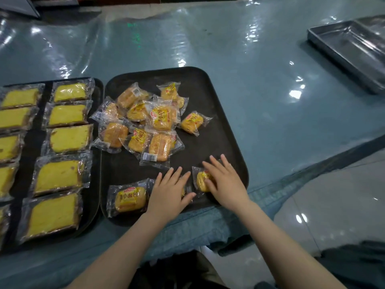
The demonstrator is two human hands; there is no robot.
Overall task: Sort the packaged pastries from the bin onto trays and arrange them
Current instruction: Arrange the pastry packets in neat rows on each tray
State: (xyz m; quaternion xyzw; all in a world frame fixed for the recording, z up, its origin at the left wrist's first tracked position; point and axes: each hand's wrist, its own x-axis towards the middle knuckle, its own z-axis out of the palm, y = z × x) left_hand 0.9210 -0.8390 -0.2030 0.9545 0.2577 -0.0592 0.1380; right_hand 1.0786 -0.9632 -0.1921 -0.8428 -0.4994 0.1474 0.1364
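Left hand [169,191] lay flat, fingers straight and spread, on bun [184,189] mostly hidden beneath it. Right hand [224,181] lay likewise flat, fingers extended, over second bun [201,180], thumb touching its wrapper. Third bun [130,198] lay just left of left hand; all three in row along near edge of dark tray [218,97]. Pile [145,119] of wrapped buns sat mid-tray. Left tray [98,184] held cake slices [62,174] in columns. Metal pan [352,51] stood far right on table [260,59].
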